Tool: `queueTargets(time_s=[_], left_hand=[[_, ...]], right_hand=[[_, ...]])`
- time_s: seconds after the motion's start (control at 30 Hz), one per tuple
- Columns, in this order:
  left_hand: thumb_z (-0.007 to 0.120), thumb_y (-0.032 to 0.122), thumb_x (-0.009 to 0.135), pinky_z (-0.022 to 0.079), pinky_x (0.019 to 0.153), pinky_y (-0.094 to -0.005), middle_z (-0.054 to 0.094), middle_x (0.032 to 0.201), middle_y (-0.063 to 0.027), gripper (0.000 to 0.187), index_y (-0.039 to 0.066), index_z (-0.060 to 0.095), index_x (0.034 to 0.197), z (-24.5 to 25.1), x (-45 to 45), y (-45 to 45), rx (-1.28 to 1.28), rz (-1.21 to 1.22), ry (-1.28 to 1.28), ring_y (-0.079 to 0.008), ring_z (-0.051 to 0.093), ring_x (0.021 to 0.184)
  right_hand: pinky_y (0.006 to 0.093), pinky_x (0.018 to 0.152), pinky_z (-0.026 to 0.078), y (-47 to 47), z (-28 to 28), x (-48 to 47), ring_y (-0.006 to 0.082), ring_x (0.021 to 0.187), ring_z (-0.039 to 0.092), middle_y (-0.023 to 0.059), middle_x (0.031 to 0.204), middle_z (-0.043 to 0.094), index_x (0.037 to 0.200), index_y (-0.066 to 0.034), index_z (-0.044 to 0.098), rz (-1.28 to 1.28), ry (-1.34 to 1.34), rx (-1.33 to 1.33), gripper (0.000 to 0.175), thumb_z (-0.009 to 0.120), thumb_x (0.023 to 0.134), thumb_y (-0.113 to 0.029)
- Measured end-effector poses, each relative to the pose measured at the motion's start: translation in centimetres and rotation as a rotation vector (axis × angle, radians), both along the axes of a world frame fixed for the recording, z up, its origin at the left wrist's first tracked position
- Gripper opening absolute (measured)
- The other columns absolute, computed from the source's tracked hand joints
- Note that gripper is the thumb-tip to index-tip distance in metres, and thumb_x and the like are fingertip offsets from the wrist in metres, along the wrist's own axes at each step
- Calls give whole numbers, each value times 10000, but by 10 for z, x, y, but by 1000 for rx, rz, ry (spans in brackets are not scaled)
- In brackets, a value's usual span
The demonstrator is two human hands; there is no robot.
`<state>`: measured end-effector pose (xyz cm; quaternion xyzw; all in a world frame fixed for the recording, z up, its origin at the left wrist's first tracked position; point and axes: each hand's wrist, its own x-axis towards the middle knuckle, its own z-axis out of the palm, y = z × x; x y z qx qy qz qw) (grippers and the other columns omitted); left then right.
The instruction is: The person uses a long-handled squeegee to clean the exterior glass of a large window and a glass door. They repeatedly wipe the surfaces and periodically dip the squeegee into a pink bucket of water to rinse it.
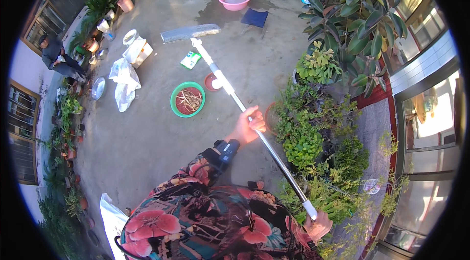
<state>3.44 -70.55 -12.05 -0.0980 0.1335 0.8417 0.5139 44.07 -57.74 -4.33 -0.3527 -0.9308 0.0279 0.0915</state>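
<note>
A long-handled mop (235,95) with a white and metal pole slants from the upper middle to the lower right. Its wide flat head (191,33) lies at the far end, wet-looking and grey. My left hand (250,125) is closed around the middle of the metal pole, with a dark device strapped at the wrist. At the pole's white lower end, my right hand (318,225) grips near the plants. Left of the pole is a green basin (176,103) holding dry stalks over reddish matter. A small brown-red dish (210,82) sits beside it, partly behind the pole.
Potted plants (304,146) line the right side by a glazed door. A pink basin (235,6) of water and a blue folding stool (255,18) stand ahead. White bags (125,80) and a box (141,52) lie left. A person (58,56) is by the left wall.
</note>
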Motion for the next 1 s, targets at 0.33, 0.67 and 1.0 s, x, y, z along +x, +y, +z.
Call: queueTargets(time_s=[0.33, 0.67, 1.0], left_hand=[[542, 304, 906, 284, 512, -254, 284, 472, 49, 311, 72, 551, 698, -34, -113, -86, -54, 105, -88, -94, 307, 453], [523, 272, 931, 295, 519, -254, 303, 474, 49, 292, 79, 534, 712, -57, -170, -93, -110, 240, -144, -84, 321, 443], [554, 254, 902, 286, 528, -257, 290, 472, 50, 266, 95, 496, 697, -44, -256, -76, -328, 391, -163, -87, 320, 445]], right_hand=[[415, 616, 377, -22, -8, -137, 310, 595, 558, 74, 658, 574, 733, -117, 560, 55, -113, -99, 284, 789, 616, -239], [407, 602, 378, 24, -6, -233, 306, 607, 569, 67, 664, 581, 734, -124, 560, 198, -212, -105, 316, 796, 601, -288], [414, 588, 406, 117, -39, -355, 298, 571, 567, 68, 630, 572, 714, -119, 509, 397, -136, -200, 351, 784, 601, -305]])
